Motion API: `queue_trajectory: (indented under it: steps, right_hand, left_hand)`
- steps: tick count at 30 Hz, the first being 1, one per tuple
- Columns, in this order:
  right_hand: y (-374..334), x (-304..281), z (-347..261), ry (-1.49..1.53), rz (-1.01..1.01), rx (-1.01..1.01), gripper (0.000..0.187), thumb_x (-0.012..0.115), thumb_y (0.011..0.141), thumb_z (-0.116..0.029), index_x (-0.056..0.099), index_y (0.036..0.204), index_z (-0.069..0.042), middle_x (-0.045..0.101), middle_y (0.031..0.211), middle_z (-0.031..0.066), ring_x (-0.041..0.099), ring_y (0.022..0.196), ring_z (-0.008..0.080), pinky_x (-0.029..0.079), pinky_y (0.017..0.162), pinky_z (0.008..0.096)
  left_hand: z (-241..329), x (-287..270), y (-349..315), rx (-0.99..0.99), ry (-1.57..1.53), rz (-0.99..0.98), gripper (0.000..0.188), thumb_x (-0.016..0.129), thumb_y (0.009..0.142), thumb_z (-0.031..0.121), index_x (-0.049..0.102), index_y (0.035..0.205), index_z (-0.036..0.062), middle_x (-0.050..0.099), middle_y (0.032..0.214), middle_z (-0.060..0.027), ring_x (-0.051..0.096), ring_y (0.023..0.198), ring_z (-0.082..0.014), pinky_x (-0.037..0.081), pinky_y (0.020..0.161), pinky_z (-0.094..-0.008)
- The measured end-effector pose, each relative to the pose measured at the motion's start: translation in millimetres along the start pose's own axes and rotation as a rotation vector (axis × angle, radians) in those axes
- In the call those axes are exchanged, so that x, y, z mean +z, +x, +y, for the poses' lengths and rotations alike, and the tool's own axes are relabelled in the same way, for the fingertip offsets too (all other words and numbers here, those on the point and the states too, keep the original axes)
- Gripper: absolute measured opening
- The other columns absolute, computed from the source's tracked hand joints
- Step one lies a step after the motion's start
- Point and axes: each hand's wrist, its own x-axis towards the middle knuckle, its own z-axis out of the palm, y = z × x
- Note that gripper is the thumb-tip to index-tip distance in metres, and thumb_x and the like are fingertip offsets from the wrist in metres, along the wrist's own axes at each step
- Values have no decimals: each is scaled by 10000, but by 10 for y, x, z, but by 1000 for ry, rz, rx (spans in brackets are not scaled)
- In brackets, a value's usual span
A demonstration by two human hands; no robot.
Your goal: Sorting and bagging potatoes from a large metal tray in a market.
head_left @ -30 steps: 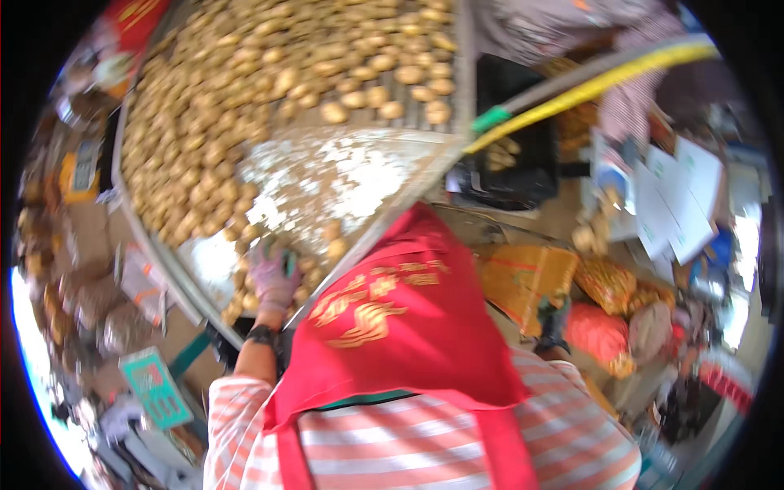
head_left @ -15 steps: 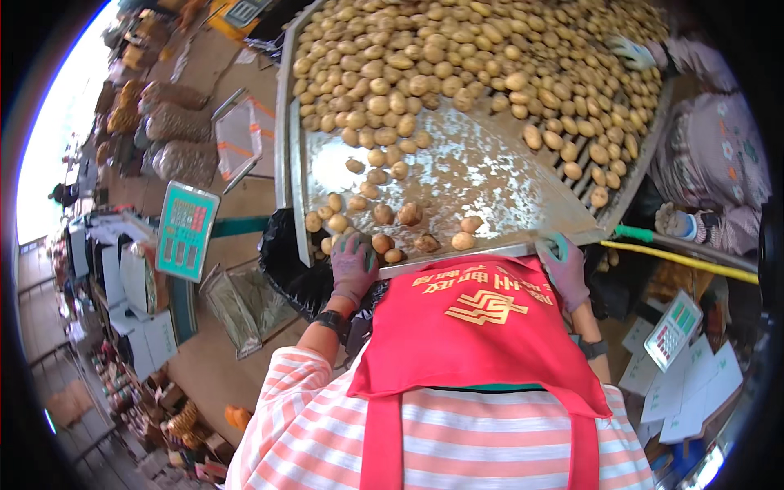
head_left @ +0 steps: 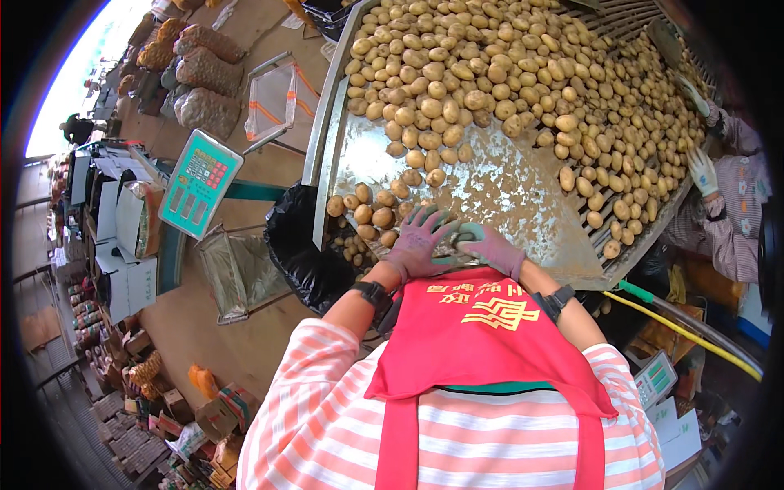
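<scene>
Since half a second earlier the right hand (head_left: 490, 247) had come in beside the left hand (head_left: 420, 241), both gloved, fingers spread flat, gripping nothing, at the metal table's (head_left: 506, 188) near edge. A few potatoes (head_left: 371, 216) lay just beside them; most, seemingly unsorted, remained piled beyond.

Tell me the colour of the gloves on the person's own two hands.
Purplish-grey gloves, on the left hand and right hand; head view.

Both forearms bare, extended forward, a dark band at each wrist. Left hand (head_left: 418, 242) gloved purple-grey, fingers spread, palm down. Right hand (head_left: 490, 247) gloved likewise, fingers curled loosely, just beside the left.
</scene>
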Motion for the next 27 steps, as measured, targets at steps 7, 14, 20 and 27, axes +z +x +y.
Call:
queue_trajectory:
  steps: [7, 14, 20, 27]
  right_hand:
    - [-831, -631, 259, 75, 607, 9, 277, 618, 848, -119, 599, 1093, 9, 673, 927, 71, 634, 811, 149, 496, 703, 283]
    - [-1135, -636, 396, -710, 1006, 30, 227, 616, 836, -247, 656, 1014, -112, 662, 929, 147, 636, 863, 344, 504, 757, 389]
    - [-1043, -557, 328, -916, 1078, 214, 271, 619, 819, -367, 655, 988, -158, 663, 940, 129, 628, 860, 356, 493, 742, 447]
    - [-1039, -509, 229, -918, 1116, 235, 248, 607, 827, -357, 654, 969, -158, 660, 924, 135, 624, 835, 364, 493, 718, 445]
  left_hand:
    - [-443, 131, -667, -292, 90, 61, 258, 688, 715, 296, 645, 901, 122, 561, 1096, -69, 466, 1133, -321, 349, 974, -455]
    - [-707, -178, -178, -357, 63, 294, 357, 703, 711, 249, 620, 1041, 141, 554, 1130, -82, 484, 1130, -309, 387, 940, -433]
    - [-871, 94, 1214, -405, 126, 338, 500, 673, 766, 291, 524, 1229, 175, 477, 1255, -128, 418, 1214, -352, 341, 998, -506]
    - [-545, 76, 1113, -431, 293, 34, 433, 647, 784, 318, 544, 1187, 198, 441, 1285, -146, 427, 1189, -362, 370, 958, -495]
